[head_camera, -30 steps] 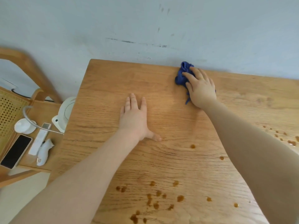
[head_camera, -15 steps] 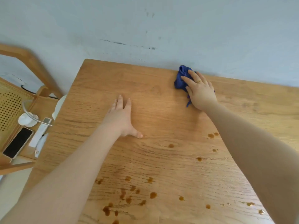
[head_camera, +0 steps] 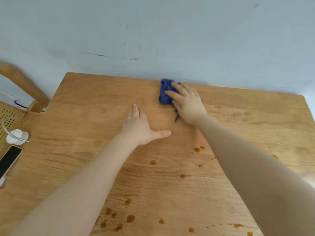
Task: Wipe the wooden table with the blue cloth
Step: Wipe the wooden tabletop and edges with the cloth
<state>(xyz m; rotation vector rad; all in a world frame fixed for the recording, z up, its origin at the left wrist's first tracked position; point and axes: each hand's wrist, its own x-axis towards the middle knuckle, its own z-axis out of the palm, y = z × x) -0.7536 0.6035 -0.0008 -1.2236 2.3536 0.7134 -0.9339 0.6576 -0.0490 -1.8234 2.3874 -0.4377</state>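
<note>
A crumpled blue cloth (head_camera: 164, 93) lies near the far edge of the wooden table (head_camera: 88, 126), close to the wall. My right hand (head_camera: 188, 103) presses flat on the cloth, fingers spread over it, covering its right part; a blue strand pokes out under the palm. My left hand (head_camera: 139, 126) rests flat on the bare wood a little nearer and left of the cloth, fingers together, thumb pointing right, holding nothing. Several brown liquid drops (head_camera: 130, 218) dot the near half of the table, more of these drops (head_camera: 196, 149) beside my right forearm.
A pale wall (head_camera: 170, 40) runs right behind the table's far edge. At the left stands a wooden chair frame (head_camera: 22, 80) with a cane panel, a white lamp base (head_camera: 17, 137) and a black phone (head_camera: 9, 160) on a lower side surface.
The view has shifted, so the table sits further left in frame. My right hand and the cloth stay near the far edge. My left hand now lies closer to the cloth.
</note>
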